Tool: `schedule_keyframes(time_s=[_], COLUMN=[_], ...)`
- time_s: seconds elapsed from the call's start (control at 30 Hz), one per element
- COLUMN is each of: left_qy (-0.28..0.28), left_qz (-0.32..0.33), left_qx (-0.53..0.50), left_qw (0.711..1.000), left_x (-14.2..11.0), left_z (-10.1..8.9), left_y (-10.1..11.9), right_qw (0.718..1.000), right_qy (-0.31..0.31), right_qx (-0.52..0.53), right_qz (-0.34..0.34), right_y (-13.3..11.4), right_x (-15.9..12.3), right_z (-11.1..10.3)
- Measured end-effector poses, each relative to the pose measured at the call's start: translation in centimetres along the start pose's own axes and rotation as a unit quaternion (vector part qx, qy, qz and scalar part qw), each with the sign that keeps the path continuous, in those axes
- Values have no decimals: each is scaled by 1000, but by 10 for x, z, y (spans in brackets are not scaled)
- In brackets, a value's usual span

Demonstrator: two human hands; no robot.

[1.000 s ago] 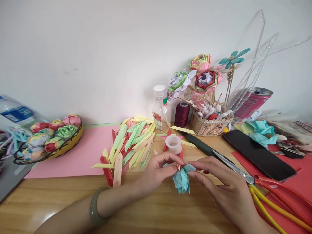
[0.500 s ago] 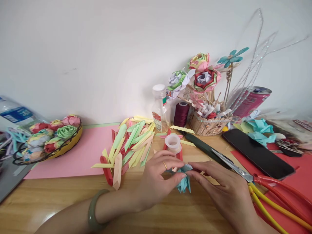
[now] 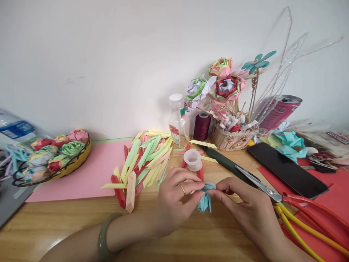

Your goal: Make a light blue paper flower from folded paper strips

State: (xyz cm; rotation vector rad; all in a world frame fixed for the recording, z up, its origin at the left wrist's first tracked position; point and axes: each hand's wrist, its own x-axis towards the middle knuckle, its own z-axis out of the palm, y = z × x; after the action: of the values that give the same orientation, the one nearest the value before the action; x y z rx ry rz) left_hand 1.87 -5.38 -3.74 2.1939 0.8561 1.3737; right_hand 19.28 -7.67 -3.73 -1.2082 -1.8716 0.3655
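Observation:
A small folded blue paper piece (image 3: 204, 203) is held between both hands above the wooden table. My left hand (image 3: 180, 200), with a ring on one finger, pinches its left side between thumb and fingers. From the other side, my right hand (image 3: 245, 207) grips its upper right edge with thumb and forefinger. Part of the paper is hidden behind the fingers. Just behind the hands stands a spool of clear thread (image 3: 192, 160) over red paper strips. To the left lies a heap of folded paper strips (image 3: 144, 160) in green, yellow, red and peach.
Scissors (image 3: 272, 194) and yellow-handled pliers (image 3: 302, 233) lie at the right, near a black phone (image 3: 286, 169). Paper flowers fill a basket (image 3: 88, 151) at the left. Along the wall stand a glass bottle (image 3: 178, 125), purple thread (image 3: 202, 127) and a wooden holder (image 3: 231, 138) with flowers.
Both hands still pinch the blue paper, and its upper part has turned slightly between the fingers. The whole view has shifted a little.

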Motion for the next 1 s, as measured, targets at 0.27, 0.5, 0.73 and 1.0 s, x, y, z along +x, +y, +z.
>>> schedule_keyframes(time_s=[0.27,0.5,0.73,1.0], left_qy=[-98,-193,-165,-202], left_qz=[-88,-151,-313,-433], left_qx=[-51,-69,-194,-241], left_qw=[990,967,915,845], left_x=[6,13,15,19], left_z=[-6,-11,-10,-14], left_y=[-1,1,-1,-1], right_qw=[995,987,955,929], right_qy=[-64,-102,-167,-195], right_qx=[56,126,213,252], right_qz=[-55,6,123,189], right_y=[2,1,-2,1], right_x=[-1,-2,7,7], right_z=[1,4,-1,2])
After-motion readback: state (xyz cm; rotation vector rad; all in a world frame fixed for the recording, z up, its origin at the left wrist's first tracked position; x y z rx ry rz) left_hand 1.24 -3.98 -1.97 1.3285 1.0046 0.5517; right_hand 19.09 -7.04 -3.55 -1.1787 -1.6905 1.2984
